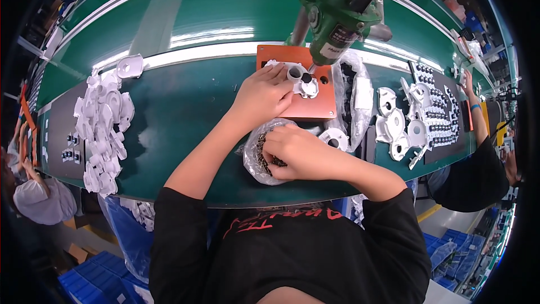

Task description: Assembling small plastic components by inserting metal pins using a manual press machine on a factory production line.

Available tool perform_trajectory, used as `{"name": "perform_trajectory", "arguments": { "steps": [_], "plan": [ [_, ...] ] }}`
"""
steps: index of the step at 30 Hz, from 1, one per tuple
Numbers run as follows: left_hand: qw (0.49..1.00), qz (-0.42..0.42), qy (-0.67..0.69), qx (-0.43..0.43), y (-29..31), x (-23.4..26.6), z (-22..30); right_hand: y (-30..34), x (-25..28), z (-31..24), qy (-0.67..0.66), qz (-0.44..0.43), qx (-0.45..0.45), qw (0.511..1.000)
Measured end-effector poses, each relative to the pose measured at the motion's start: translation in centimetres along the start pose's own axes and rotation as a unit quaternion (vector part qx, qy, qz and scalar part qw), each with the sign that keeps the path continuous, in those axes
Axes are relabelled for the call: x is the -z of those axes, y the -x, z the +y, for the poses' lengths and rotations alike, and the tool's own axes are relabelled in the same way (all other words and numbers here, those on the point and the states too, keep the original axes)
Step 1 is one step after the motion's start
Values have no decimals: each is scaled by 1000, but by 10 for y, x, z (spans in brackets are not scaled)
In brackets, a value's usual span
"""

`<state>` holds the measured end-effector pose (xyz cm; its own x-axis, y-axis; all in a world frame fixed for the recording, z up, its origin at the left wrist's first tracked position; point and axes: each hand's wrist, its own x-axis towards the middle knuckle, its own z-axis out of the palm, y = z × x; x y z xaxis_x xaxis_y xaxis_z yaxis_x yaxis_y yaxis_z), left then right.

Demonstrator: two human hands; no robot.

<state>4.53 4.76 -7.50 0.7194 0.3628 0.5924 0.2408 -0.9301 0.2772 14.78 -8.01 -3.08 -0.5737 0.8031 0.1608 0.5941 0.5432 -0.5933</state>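
Note:
On an orange fixture plate lies a white plastic housing with a round opening and a black part in it. My left hand has its fingers closed over the left side of that housing and holds it against the plate. Just nearer to me, my right hand reaches into a clear plastic bag of small dark metal pieces, probably screws. Its fingers are curled down among them; what they pinch is hidden. Above the housing hangs the head of a green press machine, its tip close to the part.
White housings lie piled at the left, with others at the right. Rows of small black-and-white parts stand farther right. A clear bag of black pieces sits beside the fixture. Other people work at both sides.

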Motion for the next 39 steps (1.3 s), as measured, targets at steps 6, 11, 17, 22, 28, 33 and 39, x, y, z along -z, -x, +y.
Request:
{"name": "perform_trajectory", "arguments": {
  "steps": [6,11,17,22,28,33,39],
  "plan": [
    [1000,-1,-7,3,2,2,-2,10,27,8,-204,158,-93,962],
    [1000,-7,-8,1,1,5,0,28,48,57,-158,323,-301,883],
    [1000,-17,5,4,1,5,0,12,42,98,-82,359,-258,893],
    [1000,-9,-2,2,2,4,0,11,42,108,-27,332,-238,912],
    [1000,-14,0,5,2,3,-1,8,47,98,-33,305,-249,918],
    [1000,-13,4,1,0,3,0,21,41,93,113,295,-163,935],
    [1000,-12,-1,0,2,2,-1,37,32,65,271,156,-180,933]
  ]
}}
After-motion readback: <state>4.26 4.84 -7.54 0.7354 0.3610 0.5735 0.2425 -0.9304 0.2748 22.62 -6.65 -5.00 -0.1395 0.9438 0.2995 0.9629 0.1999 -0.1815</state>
